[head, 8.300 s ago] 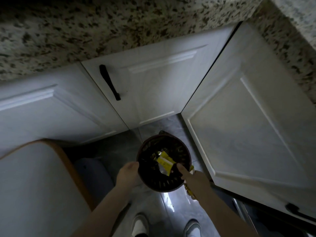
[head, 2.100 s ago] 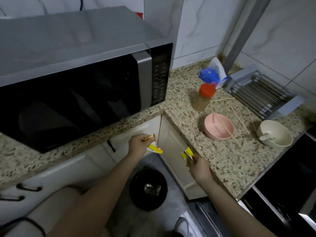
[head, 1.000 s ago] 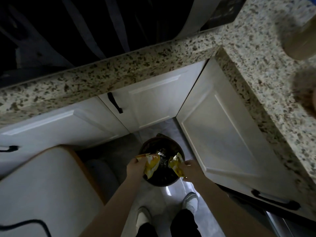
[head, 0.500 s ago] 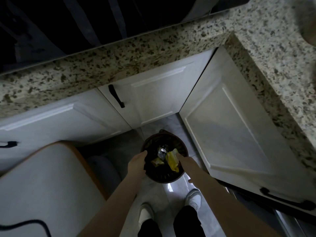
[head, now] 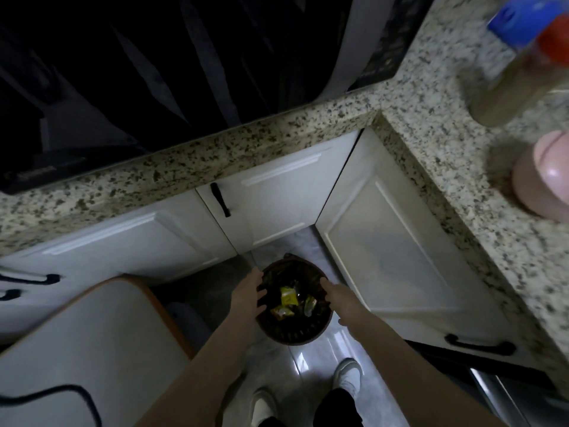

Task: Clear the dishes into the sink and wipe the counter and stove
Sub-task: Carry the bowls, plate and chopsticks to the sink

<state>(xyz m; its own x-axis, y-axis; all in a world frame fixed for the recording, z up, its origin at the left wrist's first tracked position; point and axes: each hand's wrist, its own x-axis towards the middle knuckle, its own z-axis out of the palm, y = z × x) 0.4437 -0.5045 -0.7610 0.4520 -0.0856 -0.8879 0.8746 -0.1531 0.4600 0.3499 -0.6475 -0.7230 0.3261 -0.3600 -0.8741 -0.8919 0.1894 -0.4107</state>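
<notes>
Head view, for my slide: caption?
Both empty hands, left hand and right hand, above floor bin holding yellow wrappers.

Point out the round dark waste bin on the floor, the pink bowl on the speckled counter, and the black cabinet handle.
Round dark waste bin (head: 295, 335): head view, front wall.
Pink bowl (head: 545, 192): head view, outer side.
Black cabinet handle (head: 220, 199): head view, mid-bar.

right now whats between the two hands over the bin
In the head view, the yellow wrappers lie inside the trash bin, between the left hand and right hand; neither hand holds anything.
</notes>
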